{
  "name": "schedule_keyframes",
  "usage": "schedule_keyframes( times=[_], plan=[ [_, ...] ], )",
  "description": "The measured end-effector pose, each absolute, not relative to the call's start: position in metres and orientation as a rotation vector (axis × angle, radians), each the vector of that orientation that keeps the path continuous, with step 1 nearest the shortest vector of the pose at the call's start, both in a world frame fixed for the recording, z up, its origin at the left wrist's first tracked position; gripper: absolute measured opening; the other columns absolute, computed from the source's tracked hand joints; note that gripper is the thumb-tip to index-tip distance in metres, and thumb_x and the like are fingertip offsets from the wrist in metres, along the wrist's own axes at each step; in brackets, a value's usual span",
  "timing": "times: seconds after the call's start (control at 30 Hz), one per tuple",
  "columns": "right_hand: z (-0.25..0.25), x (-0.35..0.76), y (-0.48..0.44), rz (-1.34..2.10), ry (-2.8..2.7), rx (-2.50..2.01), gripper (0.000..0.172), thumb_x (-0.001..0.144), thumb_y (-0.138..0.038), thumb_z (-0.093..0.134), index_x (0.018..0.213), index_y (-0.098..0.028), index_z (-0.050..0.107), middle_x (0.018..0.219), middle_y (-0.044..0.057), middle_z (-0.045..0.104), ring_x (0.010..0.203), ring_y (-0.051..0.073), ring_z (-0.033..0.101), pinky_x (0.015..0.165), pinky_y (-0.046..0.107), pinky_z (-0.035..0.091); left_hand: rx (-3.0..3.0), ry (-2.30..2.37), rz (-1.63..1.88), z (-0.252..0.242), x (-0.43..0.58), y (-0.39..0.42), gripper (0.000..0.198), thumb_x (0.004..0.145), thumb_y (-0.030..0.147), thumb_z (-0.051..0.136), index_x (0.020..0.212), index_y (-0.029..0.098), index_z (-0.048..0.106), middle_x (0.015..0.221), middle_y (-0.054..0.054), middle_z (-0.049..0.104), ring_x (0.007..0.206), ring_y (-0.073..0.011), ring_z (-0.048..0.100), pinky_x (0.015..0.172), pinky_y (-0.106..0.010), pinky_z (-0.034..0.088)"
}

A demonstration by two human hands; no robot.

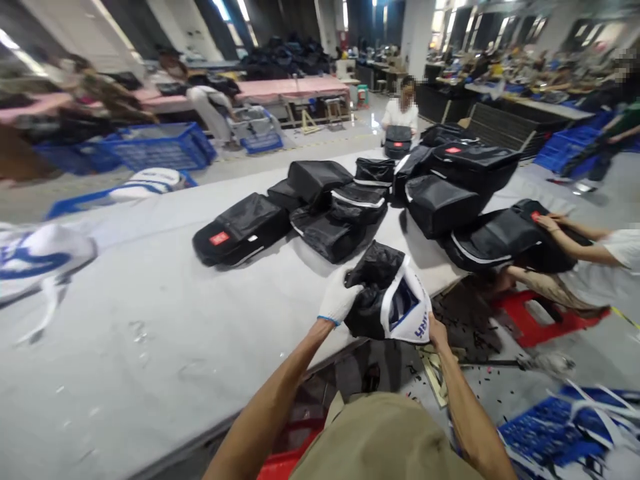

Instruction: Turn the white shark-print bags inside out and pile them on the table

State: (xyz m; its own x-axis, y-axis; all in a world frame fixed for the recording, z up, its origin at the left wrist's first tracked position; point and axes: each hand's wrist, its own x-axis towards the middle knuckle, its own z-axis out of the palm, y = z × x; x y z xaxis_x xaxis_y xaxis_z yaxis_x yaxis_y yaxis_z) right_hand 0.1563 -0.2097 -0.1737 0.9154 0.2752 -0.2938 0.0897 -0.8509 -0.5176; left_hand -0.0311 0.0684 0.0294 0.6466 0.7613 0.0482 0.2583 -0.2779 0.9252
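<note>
Here the gloved fingers (350, 291) of the left hand (339, 301) are curled shut around a bunched fold of the black bag (373, 283), pinching it at its left side. The right hand (437, 331) sits mostly behind the white printed bag (407, 303); its fingers are hidden, though it seems to be gripping that bag's lower rim, holding the mouth open. The black bag is held in the air at the near edge of the bench (150, 313), its lower part already inside the white bag's mouth, its upper part crumpled and sticking out.

By the look of it the stuffing is about half done: the black bag still has to go fully in and the white bag's mouth remains open.

Further out on the bench lies a cluster of black bags (345, 213), some with red labels, none in white covers, so much of the pile looks unpacked. At the right a co-worker's hand (550, 223) rests on another black bag (505, 237). More white printed bags (45, 253) lie at the bench's far left end.
</note>
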Motion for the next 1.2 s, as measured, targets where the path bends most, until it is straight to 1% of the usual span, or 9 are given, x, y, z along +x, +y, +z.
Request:
schedule_keyframes(
  times=[0.17,0.27,0.37,0.5,0.6,0.7,0.87,1.0,1.2],
  plan=[
    [-0.117,0.165,-0.233,0.348,-0.124,-2.51,0.04,0.104,-0.032,0.058,0.131,-0.011,0.078,0.122,0.02,0.08,0.113,0.029,0.074,0.096,0.035,0.055,1.801,0.643,0.387,0.043,-0.01,0.06,0.058,0.079,0.045,0.081,0.13,0.018,0.079,0.129,-0.013,0.082,0.131,-0.0381,0.071,0.121,-0.054,0.051],
    [-0.066,0.162,-0.231,-0.023,-0.39,-2.413,0.064,0.096,-0.028,0.072,0.158,-0.016,0.06,0.154,0.018,0.064,0.144,0.027,0.058,0.125,0.039,0.043,1.866,0.55,0.255,0.043,0.004,0.052,0.065,0.074,0.051,0.086,0.132,0.023,0.08,0.137,-0.009,0.081,0.138,-0.0398,0.068,0.124,-0.054,0.05],
    [-0.013,0.161,-0.23,-0.445,-1.112,-2.315,0.083,0.096,-0.039,0.078,0.169,-0.017,0.046,0.17,0.019,0.048,0.159,0.029,0.041,0.134,0.046,0.035,1.942,0.424,0.029,0.045,0.028,0.048,0.05,0.07,0.056,0.086,0.111,0.028,0.085,0.114,-0.004,0.087,0.119,-0.0431,0.078,0.109,-0.055,0.063],
    [0.038,0.147,-0.244,-0.821,-1.592,-2.363,0.06,0.108,-0.025,0.057,0.168,-0.028,0.05,0.176,0.009,0.042,0.166,0.024,0.03,0.138,0.043,0.027,2.004,0.254,-0.215,0.068,0.067,0.037,0.046,0.059,0.06,0.087,0.096,0.033,0.084,0.084,0.0,0.086,0.095,-0.0455,0.083,0.087,-0.06,0.071],
    [0.043,0.139,-0.259,-0.991,-1.723,-2.29,0.039,0.112,-0.04,0.057,0.147,-0.03,0.07,0.158,0.004,0.063,0.153,0.023,0.05,0.134,0.043,0.034,2.01,0.07,-0.287,0.086,0.102,0.013,0.046,0.049,0.056,0.09,0.089,0.034,0.082,0.078,-0.001,0.084,0.091,-0.0463,0.083,0.088,-0.063,0.071],
    [0.025,0.138,-0.279,-1.038,-1.591,-2.312,0.027,0.111,-0.049,0.062,0.112,-0.029,0.081,0.121,0.002,0.079,0.115,0.018,0.071,0.117,0.036,0.05,2.01,-0.073,-0.303,0.09,0.135,-0.021,0.046,0.046,0.056,0.091,0.085,0.033,0.082,0.08,-0.003,0.084,0.095,-0.0467,0.082,0.096,-0.064,0.069],
    [-0.002,0.11,-0.335,-0.997,-0.87,-2.617,0.047,0.115,-0.055,0.052,0.088,-0.022,0.071,0.081,0.003,0.071,0.078,0.016,0.065,0.069,0.029,0.045,1.966,-0.183,-0.18,0.069,0.15,-0.083,0.066,0.076,0.066,0.076,0.129,0.028,0.077,0.123,-0.008,0.084,0.125,-0.0376,0.076,0.113,-0.054,0.061],
    [0.002,0.081,-0.384,-1.062,-0.372,-2.687,0.056,0.119,-0.053,0.038,0.082,-0.021,0.065,0.074,0.003,0.066,0.071,0.017,0.059,0.063,0.034,0.036,2.107,-0.407,0.122,0.026,0.132,-0.136,0.078,0.084,0.055,0.075,0.155,0.025,0.059,0.159,-0.016,0.064,0.148,-0.04,0.06,0.127,-0.061,0.047],
    [0.009,0.081,-0.43,-1.115,-0.066,-2.718,0.044,0.117,-0.038,0.051,0.077,-0.023,0.062,0.067,0.0,0.064,0.064,0.017,0.059,0.058,0.036,0.032,2.197,-0.922,0.562,-0.033,0.15,-0.196,0.084,0.093,0.029,0.069,0.172,0.024,0.041,0.169,-0.024,0.05,0.163,-0.0478,0.04,0.13,-0.073,0.035]
  ],
)
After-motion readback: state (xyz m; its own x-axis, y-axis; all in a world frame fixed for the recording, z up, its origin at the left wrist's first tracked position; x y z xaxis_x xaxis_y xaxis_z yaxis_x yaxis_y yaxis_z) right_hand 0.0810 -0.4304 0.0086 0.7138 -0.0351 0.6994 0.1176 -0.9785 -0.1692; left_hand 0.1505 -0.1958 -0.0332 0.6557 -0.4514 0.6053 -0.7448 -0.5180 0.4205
